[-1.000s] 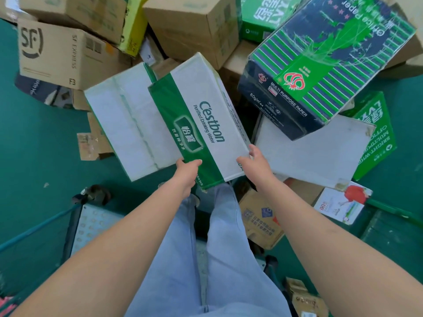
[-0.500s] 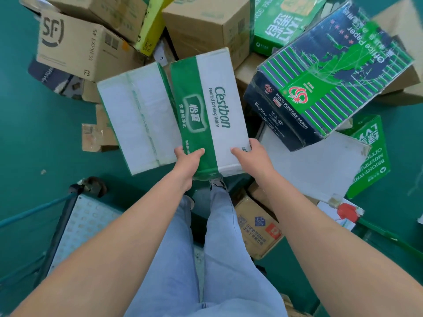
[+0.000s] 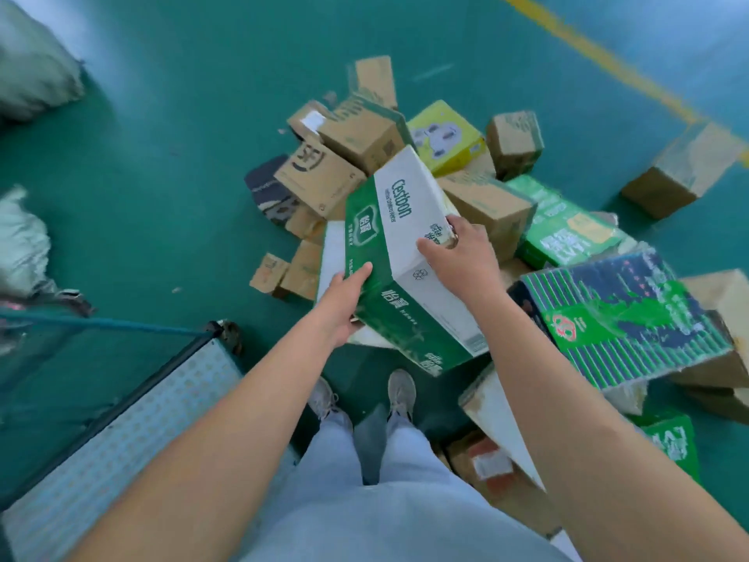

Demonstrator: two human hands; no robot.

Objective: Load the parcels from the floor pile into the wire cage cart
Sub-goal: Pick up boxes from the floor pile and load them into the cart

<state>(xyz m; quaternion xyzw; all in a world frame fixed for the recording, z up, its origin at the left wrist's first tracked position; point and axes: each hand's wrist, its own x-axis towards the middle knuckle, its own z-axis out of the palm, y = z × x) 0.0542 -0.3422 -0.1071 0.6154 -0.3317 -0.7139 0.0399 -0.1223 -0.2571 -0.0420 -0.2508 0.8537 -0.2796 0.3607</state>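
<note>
So the green-and-white Cestbon box [image 3: 399, 261] is up off the floor pile [image 3: 478, 184], tilted, right in front of the person. Left hand [image 3: 344, 302] has its grip under the box's near lower edge, right hand [image 3: 462, 257] has its grip curled over the box's top side. The cart's perforated deck [image 3: 121, 432] sits left of the box, down low.

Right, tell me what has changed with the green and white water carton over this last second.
The green and white cardboard water carton has been lifted off the parcel pile and tilted. The left hand now supports its lower left side; the right hand has moved up over its far edge. The blue and green striped paper box stays put.
</note>
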